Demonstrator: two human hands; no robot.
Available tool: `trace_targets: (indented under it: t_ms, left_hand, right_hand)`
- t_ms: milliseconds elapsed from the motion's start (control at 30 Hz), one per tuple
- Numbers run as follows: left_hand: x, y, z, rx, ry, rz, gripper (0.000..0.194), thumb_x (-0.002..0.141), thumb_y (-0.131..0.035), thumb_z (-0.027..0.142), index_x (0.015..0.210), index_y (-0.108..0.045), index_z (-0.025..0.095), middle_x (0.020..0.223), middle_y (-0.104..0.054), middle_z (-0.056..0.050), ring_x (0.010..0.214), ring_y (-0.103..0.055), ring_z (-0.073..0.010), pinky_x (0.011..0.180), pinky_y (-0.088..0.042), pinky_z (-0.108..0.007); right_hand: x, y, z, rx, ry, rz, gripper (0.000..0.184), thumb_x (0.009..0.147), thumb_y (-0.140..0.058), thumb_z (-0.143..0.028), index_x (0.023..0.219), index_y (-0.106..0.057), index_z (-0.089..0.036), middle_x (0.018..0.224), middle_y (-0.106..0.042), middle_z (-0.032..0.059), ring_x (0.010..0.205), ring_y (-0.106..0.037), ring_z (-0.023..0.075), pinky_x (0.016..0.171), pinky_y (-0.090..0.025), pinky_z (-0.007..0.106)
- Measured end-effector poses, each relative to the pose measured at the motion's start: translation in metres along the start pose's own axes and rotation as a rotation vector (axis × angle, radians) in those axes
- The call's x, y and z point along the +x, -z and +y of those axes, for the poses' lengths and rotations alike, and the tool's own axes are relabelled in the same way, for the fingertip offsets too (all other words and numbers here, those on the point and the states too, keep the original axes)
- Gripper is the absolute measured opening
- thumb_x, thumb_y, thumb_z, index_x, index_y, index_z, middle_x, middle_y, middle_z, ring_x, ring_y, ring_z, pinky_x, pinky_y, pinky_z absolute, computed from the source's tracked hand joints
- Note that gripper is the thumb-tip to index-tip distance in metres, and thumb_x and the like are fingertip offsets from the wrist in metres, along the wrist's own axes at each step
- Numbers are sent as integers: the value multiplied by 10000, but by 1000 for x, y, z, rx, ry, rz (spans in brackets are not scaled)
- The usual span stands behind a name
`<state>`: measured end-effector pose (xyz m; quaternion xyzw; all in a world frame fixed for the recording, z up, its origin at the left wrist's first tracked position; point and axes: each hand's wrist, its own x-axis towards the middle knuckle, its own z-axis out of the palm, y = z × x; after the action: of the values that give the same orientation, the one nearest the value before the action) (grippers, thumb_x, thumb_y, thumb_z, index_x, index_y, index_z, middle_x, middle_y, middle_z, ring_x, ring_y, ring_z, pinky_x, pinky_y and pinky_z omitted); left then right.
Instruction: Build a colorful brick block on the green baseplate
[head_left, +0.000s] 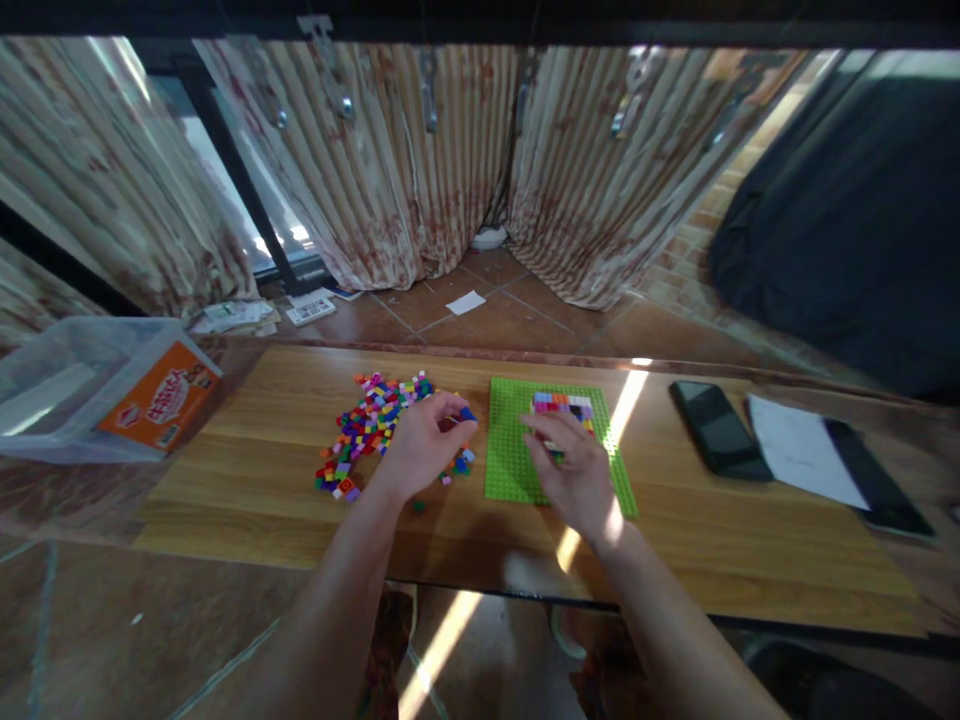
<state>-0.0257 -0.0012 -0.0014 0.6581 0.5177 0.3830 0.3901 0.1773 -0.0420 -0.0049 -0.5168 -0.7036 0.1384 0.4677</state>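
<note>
My left hand [426,440] is closed, with a small blue toy brick [467,413] pinched between thumb and fingertips. It hovers over the right side of a loose pile of colourful toy bricks [367,430]. Beside the pile lies a green studded baseplate [510,470]. A block of multicoloured bricks [555,402] is built on its upper part, partly hidden by my right hand [576,470]. The right hand is above the plate, thumb and fingers slightly apart, and nothing shows between them.
A clear plastic box [82,400] with an orange label stands at the left end of the wooden board [247,470]. On the right lie a black phone [718,430], a white sheet of paper [802,450] and a dark flat object [877,480]. Striped curtains [405,180] hang behind.
</note>
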Motion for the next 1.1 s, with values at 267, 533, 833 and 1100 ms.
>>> trace_targets:
  t_ms: [267, 533, 833, 1100]
  left_hand:
    - [-4, -30, 21, -200, 29, -183, 183, 746, -684, 313, 801, -661, 141, 766, -674, -33, 702, -604, -142, 645, -478, -258]
    - [-1, -45, 21, -140, 66, -218, 325, 835, -571, 468, 789, -656, 159, 667, -634, -15, 580, -588, -133, 523, -437, -239]
    - [5, -38, 14, 7, -1, -148, 271, 856, -534, 393, 779, -653, 161, 674, -636, -15, 628, -601, -147, 579, -454, -250]
    - [5, -41, 16, 55, -12, -152, 249, 848, -541, 357, 817, -683, 155, 728, -680, -33, 668, -610, -156, 613, -469, -259]
  right_hand:
    - [-6, -9, -10, 63, 50, -67, 202, 890, -547, -238, 1032, -691, -245, 968, -683, 68, 882, -660, 193, 802, -555, 341]
    - [-6, 20, 14, 58, -131, 79, 181, 860, -596, -360, 939, -721, -257, 891, -740, 33, 772, -686, 193, 755, -563, 365]
    - [3, 69, 54, -126, -341, 139, 328, 817, -596, -467, 909, -733, -184, 801, -730, 89, 643, -657, 213, 594, -503, 347]
    - [-1, 49, 62, 30, -386, 32, 259, 753, -665, -455, 830, -746, -222, 938, -627, 56, 749, -615, 187, 619, -478, 325]
